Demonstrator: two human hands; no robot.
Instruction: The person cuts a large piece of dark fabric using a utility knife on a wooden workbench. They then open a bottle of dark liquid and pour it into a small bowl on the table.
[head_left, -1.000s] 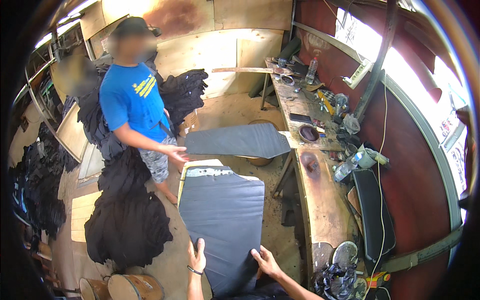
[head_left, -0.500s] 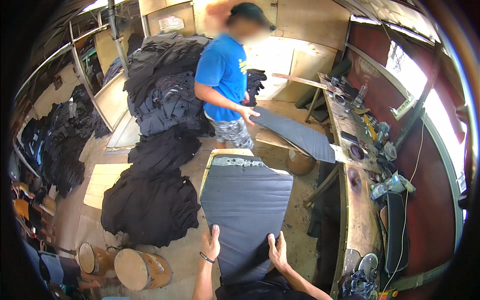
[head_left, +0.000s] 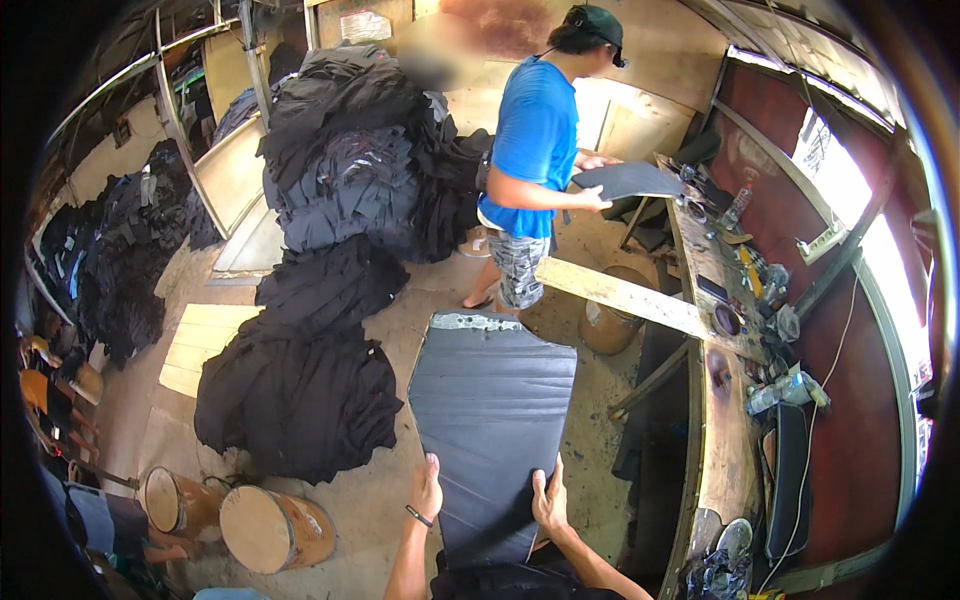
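Observation:
A wide, flat dark panel [head_left: 490, 410] with creases across it extends forward in front of my body. Its far edge carries a pale, worn strip, and its far right corner is cut at a slant. My left hand [head_left: 427, 492], with a dark band at the wrist, grips the left edge, thumb up. On the opposite edge my right hand [head_left: 549, 497] holds on the same way; the fingers beneath are partly hidden. Ahead, a co-worker [head_left: 530, 140] in a blue shirt and cap holds another dark curved panel [head_left: 635, 180] in both hands.
A long, cluttered wooden bench [head_left: 725, 450] runs along the right, with a plastic bottle [head_left: 775, 393] on it. A wooden plank [head_left: 620, 297] juts from it above a drum [head_left: 608, 325]. Dark cloth heaps [head_left: 300, 400] cover the left floor. Drums [head_left: 262, 530] stand lower left.
The co-worker has turned to the right and raised the other panel off the plank, now with both hands on it. My grip on my panel is the same; the view has shifted slightly.

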